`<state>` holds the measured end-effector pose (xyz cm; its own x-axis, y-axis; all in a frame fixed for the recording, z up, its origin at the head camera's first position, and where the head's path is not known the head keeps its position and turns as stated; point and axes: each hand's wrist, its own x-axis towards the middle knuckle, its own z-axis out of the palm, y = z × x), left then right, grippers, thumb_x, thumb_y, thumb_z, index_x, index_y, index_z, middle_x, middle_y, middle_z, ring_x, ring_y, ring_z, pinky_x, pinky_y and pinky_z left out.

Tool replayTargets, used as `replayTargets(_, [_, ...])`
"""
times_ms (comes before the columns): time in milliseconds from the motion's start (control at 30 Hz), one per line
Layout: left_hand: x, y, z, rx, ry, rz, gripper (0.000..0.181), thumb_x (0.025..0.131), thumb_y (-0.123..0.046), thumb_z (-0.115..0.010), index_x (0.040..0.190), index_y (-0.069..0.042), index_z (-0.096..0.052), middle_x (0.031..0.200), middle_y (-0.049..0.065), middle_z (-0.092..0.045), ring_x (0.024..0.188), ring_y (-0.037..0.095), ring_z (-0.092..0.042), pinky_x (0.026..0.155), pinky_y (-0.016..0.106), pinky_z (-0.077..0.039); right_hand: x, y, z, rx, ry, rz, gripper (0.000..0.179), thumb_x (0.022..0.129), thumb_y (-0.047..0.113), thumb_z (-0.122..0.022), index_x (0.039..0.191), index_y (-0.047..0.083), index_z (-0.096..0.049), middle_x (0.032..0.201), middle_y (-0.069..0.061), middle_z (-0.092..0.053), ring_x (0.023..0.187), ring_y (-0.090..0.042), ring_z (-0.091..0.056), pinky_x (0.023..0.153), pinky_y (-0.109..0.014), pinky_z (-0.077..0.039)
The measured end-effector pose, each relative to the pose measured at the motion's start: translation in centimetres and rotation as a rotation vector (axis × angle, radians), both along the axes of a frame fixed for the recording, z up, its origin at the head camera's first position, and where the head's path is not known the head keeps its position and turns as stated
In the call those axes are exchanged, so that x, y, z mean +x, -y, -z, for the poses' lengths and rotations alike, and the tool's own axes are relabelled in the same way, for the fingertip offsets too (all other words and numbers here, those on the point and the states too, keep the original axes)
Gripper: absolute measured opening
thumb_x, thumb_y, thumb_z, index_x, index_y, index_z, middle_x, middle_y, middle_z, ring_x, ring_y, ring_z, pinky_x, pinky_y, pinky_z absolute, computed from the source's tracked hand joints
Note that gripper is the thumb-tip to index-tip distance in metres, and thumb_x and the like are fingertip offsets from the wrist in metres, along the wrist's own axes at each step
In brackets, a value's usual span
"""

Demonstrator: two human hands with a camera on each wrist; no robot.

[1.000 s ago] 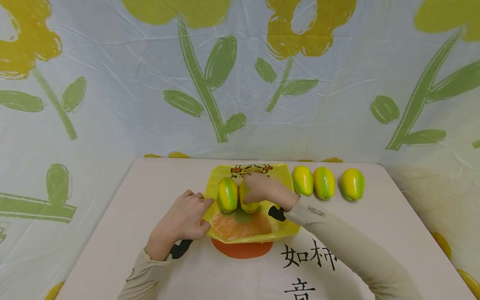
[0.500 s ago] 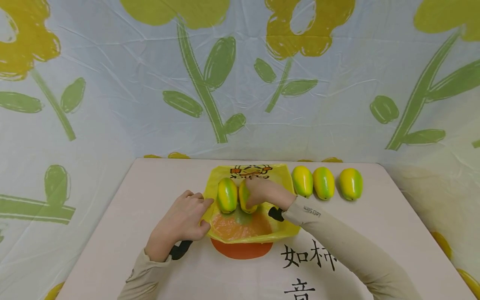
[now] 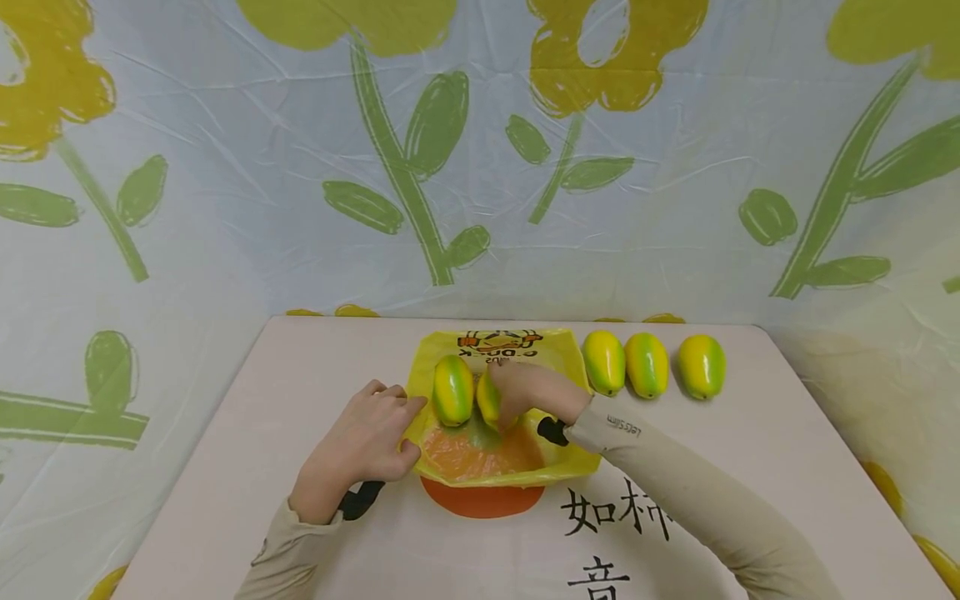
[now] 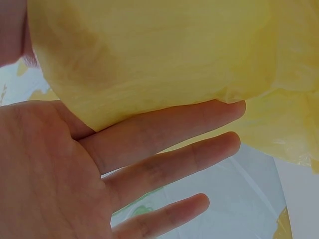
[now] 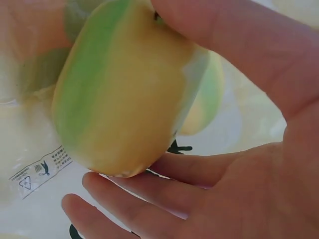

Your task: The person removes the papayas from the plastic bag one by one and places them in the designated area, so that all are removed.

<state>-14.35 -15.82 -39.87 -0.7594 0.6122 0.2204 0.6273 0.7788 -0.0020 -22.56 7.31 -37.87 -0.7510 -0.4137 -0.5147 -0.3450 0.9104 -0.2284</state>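
Note:
A yellow plastic bag point(image 3: 566, 358) with a printed cartoon lies flat at the table's middle, its near edge slightly raised. On it sit two yellow-green mangoes side by side. The left mango point(image 3: 453, 391) stands free of both hands. My right hand point(image 3: 525, 392) holds the other mango point(image 3: 488, 402), partly hiding it. In the right wrist view, the thumb lies at one end of this mango point(image 5: 124, 89) and the fingers at the other. My left hand point(image 3: 375, 433) is at the bag's left edge, fingers extended, with bag film over the index finger point(image 4: 169, 124).
Three more mangoes stand right of the bag: one close by it point(image 3: 604, 362), one beside that point(image 3: 647, 366), one farther right point(image 3: 702, 367). The pale table point(image 3: 315, 375) has printed black characters near the front. A flower-patterned cloth point(image 3: 300, 125) hangs behind.
My right hand has shifted slightly toward me and lower along the mango, showing more of the bag's print. The left hand has stayed in place.

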Motion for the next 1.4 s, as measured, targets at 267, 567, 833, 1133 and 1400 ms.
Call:
replayTargets(267, [0.1, 0.0, 0.0, 0.006, -0.001, 0.005, 0.041, 0.065, -0.018, -0.059, 0.101, -0.004, -0.069, 0.070, 0.001, -0.059, 0.074, 0.021, -0.057, 0.077, 0.042, -0.045, 0.1, 0.0, 0.2, 0.016, 0.015, -0.008, 0.107, 0.072, 0.020, -0.086, 0.155, 0.001, -0.021, 0.159, -0.022, -0.025, 0.117, -0.024, -0.050, 0.102, -0.038, -0.044])
replayTargets(567, [0.1, -0.1, 0.0, 0.009, 0.006, 0.001, 0.040, 0.065, -0.018, -0.059, 0.101, -0.004, -0.069, 0.070, 0.000, -0.059, 0.074, 0.021, -0.056, 0.077, 0.041, -0.045, 0.1, -0.5, -0.1, 0.024, 0.001, -0.047, 0.103, 0.071, 0.022, -0.087, 0.154, 0.003, -0.029, 0.158, -0.020, -0.028, 0.122, -0.026, -0.051, 0.098, -0.040, -0.046])
replayTargets(833, [0.1, 0.0, 0.1, 0.008, 0.013, -0.001, 0.040, 0.065, -0.018, -0.059, 0.102, -0.004, -0.069, 0.071, 0.001, -0.059, 0.074, 0.021, -0.056, 0.078, 0.042, -0.045, 0.9, -1.4, -1.9, -0.082, -0.020, -0.062, 0.099, 0.068, 0.020, -0.088, 0.151, 0.003, -0.036, 0.151, -0.016, -0.041, 0.126, -0.028, -0.049, 0.103, -0.042, -0.043])
replayTargets(1133, [0.0, 0.0, 0.0, 0.009, 0.013, -0.003, 0.040, 0.065, -0.019, -0.059, 0.102, -0.006, -0.070, 0.071, 0.000, -0.060, 0.074, 0.020, -0.056, 0.077, 0.041, -0.045, 1.9, -3.1, -3.6, -0.242, -0.062, -0.065, 0.101, 0.067, 0.022, -0.090, 0.150, 0.001, -0.036, 0.151, -0.015, -0.042, 0.135, -0.032, -0.044, 0.109, -0.045, -0.037])
replayTargets(1400, [0.0, 0.0, 0.0, 0.009, 0.006, 0.000, 0.040, 0.066, -0.018, -0.060, 0.102, -0.006, -0.070, 0.070, 0.000, -0.059, 0.074, 0.020, -0.056, 0.077, 0.041, -0.045, 3.4, -5.6, -3.8, -0.506, -0.111, -0.083, 0.100, 0.070, 0.024, -0.088, 0.152, 0.003, -0.034, 0.148, -0.012, -0.044, 0.129, -0.031, -0.047, 0.106, -0.048, -0.039])
